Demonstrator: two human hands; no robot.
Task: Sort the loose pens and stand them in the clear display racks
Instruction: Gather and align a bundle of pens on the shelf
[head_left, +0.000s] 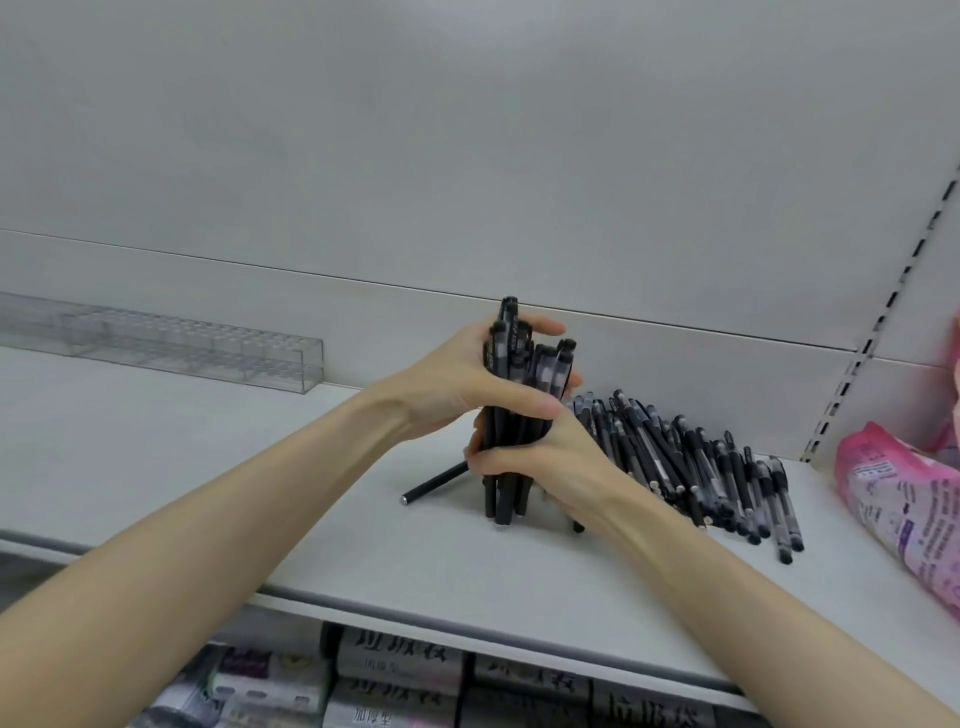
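Note:
A bundle of black pens (511, 358) stands upright on the white shelf (208, 467), its lower ends touching the surface. My left hand (457, 379) grips the upper part of the bundle, fingers wrapped behind it. My right hand (540, 457) grips the lower part just beneath. A pile of several loose black pens (696, 467) lies flat to the right of my hands. One single black pen (434, 483) lies on the shelf just left of the bundle. A clear display rack (208, 353) with rows of holes sits at the back left, with no pens in it.
A pink plastic package (904, 504) lies at the right end of the shelf. A slotted upright (883, 312) runs up the back wall at the right. Below the shelf's front edge (415, 618), packaged goods with printed labels (405, 670) fill the lower shelf.

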